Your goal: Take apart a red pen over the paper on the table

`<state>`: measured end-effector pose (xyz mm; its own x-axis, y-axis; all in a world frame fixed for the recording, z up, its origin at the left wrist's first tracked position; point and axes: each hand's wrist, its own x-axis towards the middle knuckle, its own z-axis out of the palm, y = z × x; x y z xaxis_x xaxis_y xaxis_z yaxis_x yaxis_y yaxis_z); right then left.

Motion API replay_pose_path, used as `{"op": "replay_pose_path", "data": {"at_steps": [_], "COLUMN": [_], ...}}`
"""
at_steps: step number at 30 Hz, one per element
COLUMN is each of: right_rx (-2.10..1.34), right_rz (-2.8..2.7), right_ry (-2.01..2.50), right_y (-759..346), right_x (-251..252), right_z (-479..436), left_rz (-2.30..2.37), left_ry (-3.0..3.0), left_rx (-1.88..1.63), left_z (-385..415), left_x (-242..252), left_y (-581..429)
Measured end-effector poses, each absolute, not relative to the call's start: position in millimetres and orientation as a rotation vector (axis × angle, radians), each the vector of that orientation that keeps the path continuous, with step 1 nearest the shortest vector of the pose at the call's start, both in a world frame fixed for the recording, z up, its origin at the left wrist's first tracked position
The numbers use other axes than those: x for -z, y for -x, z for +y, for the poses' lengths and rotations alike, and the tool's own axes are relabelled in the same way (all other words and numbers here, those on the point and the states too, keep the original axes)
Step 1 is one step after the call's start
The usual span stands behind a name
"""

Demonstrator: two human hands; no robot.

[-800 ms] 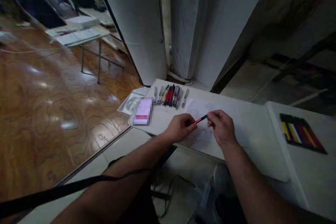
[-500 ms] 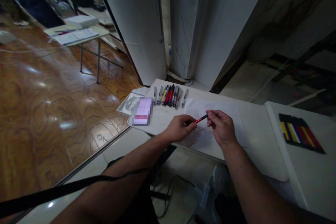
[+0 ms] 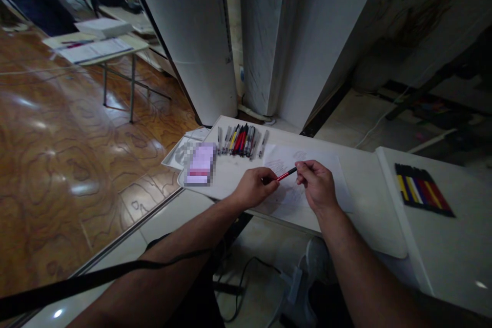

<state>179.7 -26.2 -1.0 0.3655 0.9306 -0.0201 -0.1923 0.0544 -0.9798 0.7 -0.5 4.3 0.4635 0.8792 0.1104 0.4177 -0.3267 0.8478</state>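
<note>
Two hands gripping one red pen (image 3: 286, 173) above the paper (image 3: 303, 184): my left hand (image 3: 253, 188) closing around the barrel, my right hand (image 3: 315, 183) pinching the dark end. Risk: pulling unevenly, cap flying off the bench (image 3: 369, 215).

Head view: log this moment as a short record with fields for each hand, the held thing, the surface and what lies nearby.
left hand: left hand grips one end of the red pen
right hand: right hand pinches the pen's dark far end
under the hands: sheet of paper with faint scribbles
surface: white table
behind the hands: row of pens lying side by side
left of that: blurred pink card
far right: set of coloured strips on a second white surface
</note>
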Motion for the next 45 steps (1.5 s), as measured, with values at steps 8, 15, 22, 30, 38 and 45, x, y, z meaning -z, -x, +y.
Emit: {"op": "replay_pose_path", "data": {"at_steps": [8, 15, 22, 30, 38, 45], "right_rx": [-1.014, -1.079, -1.055, -1.099, -1.067, -1.092], "right_rz": [-0.79, -0.795, -0.832, -0.876, -0.869, -0.865], "right_ry": [1.205, 1.191, 1.212, 1.196, 1.186, 1.248], "right_y": [-179.8, -176.3, -177.3, -179.8, -177.8, -176.9], "right_x": [0.5, -1.5, 2.1, -0.8, -3.1, -1.7], "right_z": [-26.6, -28.7, -29.2, -30.2, -30.7, -31.6], "left_rz": [1.107, 1.043, 1.045, 0.935, 0.999, 1.001], "left_ry": [-1.934, -1.921, -1.863, -1.719, -1.787, -1.557], "left_rx": [-0.784, -0.744, -0.726, -0.639, -0.701, -0.747], "left_z": [-1.8, -2.5, -2.0, 0.6, -1.8, 0.9], "left_x": [-0.4, 0.6, 0.0, 0.2, -0.2, 2.5], "left_y": [-3.0, -4.9, -3.5, -2.3, -4.2, -6.1]}}
